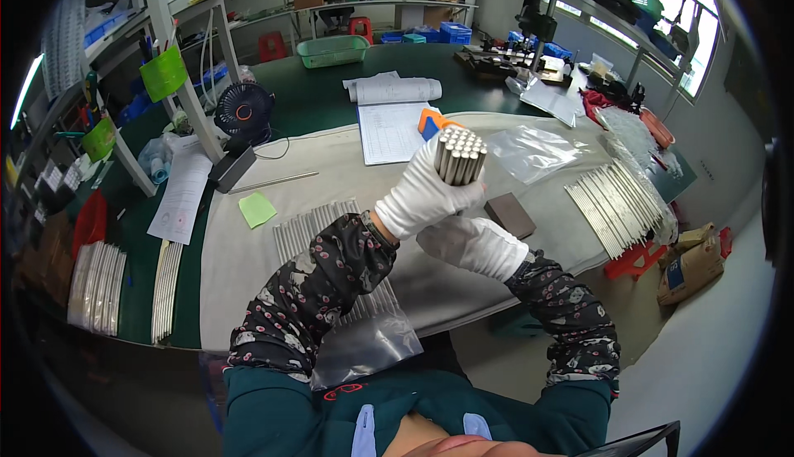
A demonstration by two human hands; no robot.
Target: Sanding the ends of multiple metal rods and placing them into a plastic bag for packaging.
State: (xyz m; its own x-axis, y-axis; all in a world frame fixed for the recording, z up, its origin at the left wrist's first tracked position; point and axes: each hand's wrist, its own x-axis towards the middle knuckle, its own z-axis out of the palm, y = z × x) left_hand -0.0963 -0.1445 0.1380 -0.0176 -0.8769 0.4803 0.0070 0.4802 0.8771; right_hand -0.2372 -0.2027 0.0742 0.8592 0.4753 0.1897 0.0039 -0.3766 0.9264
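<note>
A: Rods (460,156), a round bundle, are held upright over the middle of the grey mat (248,267). Left hand (426,196) is wrapped tight around them; right hand (473,244) is cupped just beneath.

B: Risk?

A: Slack grip, and rods could be spilled. Clear bag (531,151) lies right; green note (256,208) left; printed sheet (389,130) far.

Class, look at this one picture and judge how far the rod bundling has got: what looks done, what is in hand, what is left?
Looks done: rods lie bagged in a clear bag near the table's front edge. In hand: the left hand grips a bundle of metal rods upright, the right hand just beneath it. Left: loose rods lie spread on the right, and an empty clear bag lies behind the bundle.
</note>
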